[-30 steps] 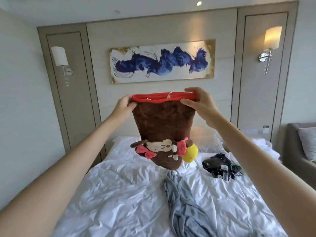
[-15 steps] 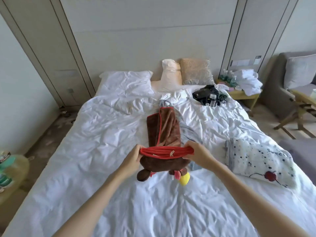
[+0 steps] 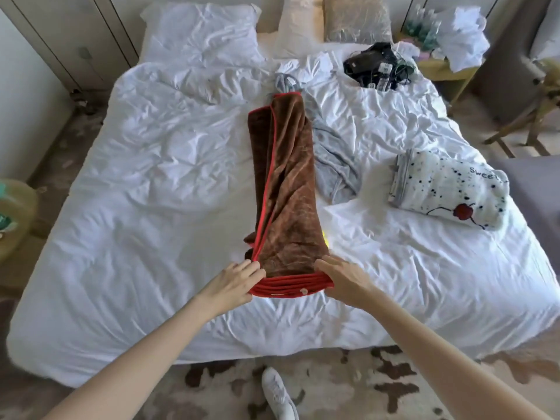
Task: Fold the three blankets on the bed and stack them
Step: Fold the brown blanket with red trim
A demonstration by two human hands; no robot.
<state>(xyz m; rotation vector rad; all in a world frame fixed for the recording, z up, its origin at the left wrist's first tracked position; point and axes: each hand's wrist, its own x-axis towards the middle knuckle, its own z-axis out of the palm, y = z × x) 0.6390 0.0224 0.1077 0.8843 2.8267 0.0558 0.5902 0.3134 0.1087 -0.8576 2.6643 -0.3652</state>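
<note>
Head view: my left hand (image 3: 239, 280) pinches brown blanket (image 3: 288, 183) at hem, right hand (image 3: 342, 277) flat on it; I should square corners, smooth strip before folding.

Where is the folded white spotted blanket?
In the head view, the white spotted blanket lies on the right side of the bed, near its edge, right of the crumpled grey blanket and the brown blanket.

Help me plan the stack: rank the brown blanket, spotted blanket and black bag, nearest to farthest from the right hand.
1. Brown blanket, touching the right hand.
2. Spotted blanket, off to its right.
3. Black bag, far end, by the pillows.
</note>
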